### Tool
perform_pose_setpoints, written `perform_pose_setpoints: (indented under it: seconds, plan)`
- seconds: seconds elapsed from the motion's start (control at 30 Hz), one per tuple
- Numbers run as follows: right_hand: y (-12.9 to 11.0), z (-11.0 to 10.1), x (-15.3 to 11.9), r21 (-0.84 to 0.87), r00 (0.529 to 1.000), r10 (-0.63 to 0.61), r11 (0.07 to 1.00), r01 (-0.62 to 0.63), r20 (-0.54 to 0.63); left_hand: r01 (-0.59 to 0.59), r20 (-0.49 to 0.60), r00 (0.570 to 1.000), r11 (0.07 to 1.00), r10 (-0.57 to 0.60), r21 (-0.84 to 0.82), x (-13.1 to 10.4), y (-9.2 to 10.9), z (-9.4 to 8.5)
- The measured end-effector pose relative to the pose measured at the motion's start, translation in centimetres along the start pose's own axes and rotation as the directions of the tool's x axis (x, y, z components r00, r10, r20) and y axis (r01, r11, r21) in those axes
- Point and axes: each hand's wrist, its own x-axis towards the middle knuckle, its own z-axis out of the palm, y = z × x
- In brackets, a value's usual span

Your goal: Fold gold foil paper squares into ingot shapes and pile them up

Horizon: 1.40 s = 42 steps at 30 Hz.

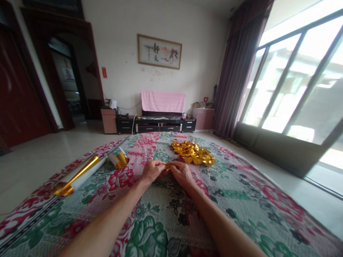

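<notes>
My left hand [153,171] and my right hand [182,172] meet over the middle of the flowered cloth [150,232]. Between their pinched fingertips shows a small piece of gold foil [167,166], mostly hidden by the fingers. Just beyond my right hand lies a heap of folded gold foil pieces [193,152]. To the left of my left hand rests a smaller curled gold and white sheet [120,159]. Farther left is a long, partly rolled gold and white sheet [80,175].
Past the cloth's far edge, a low black cabinet [151,127] stands by the wall, with a pink cloth [163,101] draped over something on it. A purple curtain [233,82] and large windows [289,82] are on the right; a doorway is at the left.
</notes>
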Motion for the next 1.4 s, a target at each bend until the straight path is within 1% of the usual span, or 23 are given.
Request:
perform_pose_setpoints:
  seconds: [0.13,0.33,0.43,0.6,0.7,0.93,1.17,1.4]
  plan:
    - [0.1,0.0,0.0,0.001,1.000,0.007,1.000,-0.007,-0.014,0.019,0.012,1.000,1.000,-0.019,-0.011,0.1,0.0,0.0]
    - [0.0,0.1,-0.1,-0.002,1.000,-0.027,1.000,0.027,-0.011,0.049,0.067,0.997,0.997,-0.045,-0.053,0.2,-0.1,0.0]
    - [0.1,0.2,-0.1,-0.018,0.999,-0.038,0.999,0.038,-0.026,0.061,0.054,0.997,0.996,-0.058,-0.062,0.1,0.0,0.1]
    - [0.3,0.5,-0.1,-0.038,0.998,-0.010,0.999,0.007,-0.060,0.073,0.021,0.997,0.996,-0.072,-0.053,0.0,0.3,0.2]
    - [0.2,0.5,0.0,-0.035,0.998,0.002,0.999,-0.004,-0.058,0.072,0.015,0.997,0.996,-0.071,-0.061,-0.1,0.4,0.2]
    - [-0.1,0.1,-0.2,-0.056,0.999,-0.003,0.998,0.000,-0.039,0.028,0.062,0.998,0.998,-0.025,-0.058,-0.1,0.1,0.1]
    - [0.0,0.2,-0.2,-0.044,0.999,0.003,0.999,-0.004,-0.035,0.037,0.052,0.998,0.997,-0.034,-0.063,-0.4,0.7,0.4]
    - [-0.1,0.2,-0.3,-0.033,1.000,0.010,0.999,-0.010,-0.018,0.044,0.075,0.996,0.997,-0.038,-0.069,-0.5,0.9,0.4]
